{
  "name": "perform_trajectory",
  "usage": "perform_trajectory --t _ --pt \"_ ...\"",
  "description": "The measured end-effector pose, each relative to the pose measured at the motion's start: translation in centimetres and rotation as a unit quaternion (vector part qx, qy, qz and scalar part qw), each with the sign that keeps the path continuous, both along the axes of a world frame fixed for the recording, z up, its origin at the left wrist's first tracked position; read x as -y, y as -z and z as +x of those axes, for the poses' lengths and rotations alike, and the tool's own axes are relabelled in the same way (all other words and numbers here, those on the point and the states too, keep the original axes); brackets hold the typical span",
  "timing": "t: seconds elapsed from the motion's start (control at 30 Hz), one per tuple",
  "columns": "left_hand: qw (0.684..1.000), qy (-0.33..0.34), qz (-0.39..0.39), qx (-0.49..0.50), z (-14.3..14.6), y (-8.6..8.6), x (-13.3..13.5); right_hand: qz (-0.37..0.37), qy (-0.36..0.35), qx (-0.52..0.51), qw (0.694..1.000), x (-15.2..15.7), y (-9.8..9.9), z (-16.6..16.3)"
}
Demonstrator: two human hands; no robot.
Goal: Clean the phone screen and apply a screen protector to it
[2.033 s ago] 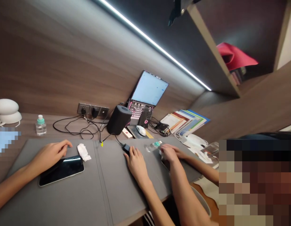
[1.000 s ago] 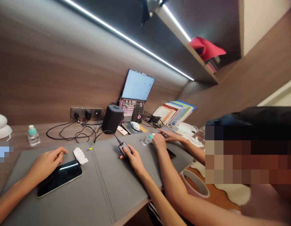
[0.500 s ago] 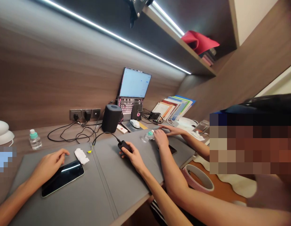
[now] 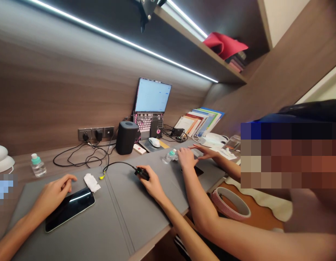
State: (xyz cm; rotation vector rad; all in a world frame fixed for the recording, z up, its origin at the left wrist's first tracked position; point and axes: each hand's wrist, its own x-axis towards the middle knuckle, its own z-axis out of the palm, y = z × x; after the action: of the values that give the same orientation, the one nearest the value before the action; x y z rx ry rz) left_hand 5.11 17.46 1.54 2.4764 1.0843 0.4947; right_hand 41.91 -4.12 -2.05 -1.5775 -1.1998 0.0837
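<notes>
black wired device (image 4: 142, 174) under right hand (image 4: 152, 185), grip curled round it; left hand (image 4: 52, 192) half-open, resting at phone (image 4: 71, 207) edge.

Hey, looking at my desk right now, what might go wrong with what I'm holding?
The cable from the black device in your right hand loops loosely across the mat; a tug might snag it. A co-worker's hand is close by, beside a small bottle lying on its side, so a bump could roll it.

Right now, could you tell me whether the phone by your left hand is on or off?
Off, it seems: the phone lies face up on the grey mat, screen dark apart from a reflected light strip.
</notes>
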Motion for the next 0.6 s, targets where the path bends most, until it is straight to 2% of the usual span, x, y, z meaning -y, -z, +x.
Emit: perform_trajectory --t 0.07,0.13,0.23,0.37,0.47,0.6 --pt "0.999 -0.018 0.032 0.006 -0.3 -0.5 0.3 0.006 -0.012 0.006 1.000 0.1 -0.1 -0.1" --pt "0.994 -0.025 0.099 0.027 -0.2 -1.2 1.1 0.020 -0.014 0.007 1.000 0.1 -0.1 -0.2" --pt "0.978 0.010 0.200 0.065 1.1 -2.8 3.3 0.041 -0.011 0.031 0.999 0.3 0.0 -0.3" --pt "0.954 0.125 0.262 0.073 5.6 -4.8 8.3 0.057 -0.027 0.119 0.991 0.8 -0.1 -0.5" --pt "0.914 0.225 0.333 0.048 9.9 -5.4 11.3 0.064 -0.040 0.173 0.982 1.3 -0.5 -0.9" --pt "0.909 0.239 0.341 -0.001 14.9 -4.7 12.3 0.059 -0.065 0.204 0.975 1.4 -0.8 -1.2"
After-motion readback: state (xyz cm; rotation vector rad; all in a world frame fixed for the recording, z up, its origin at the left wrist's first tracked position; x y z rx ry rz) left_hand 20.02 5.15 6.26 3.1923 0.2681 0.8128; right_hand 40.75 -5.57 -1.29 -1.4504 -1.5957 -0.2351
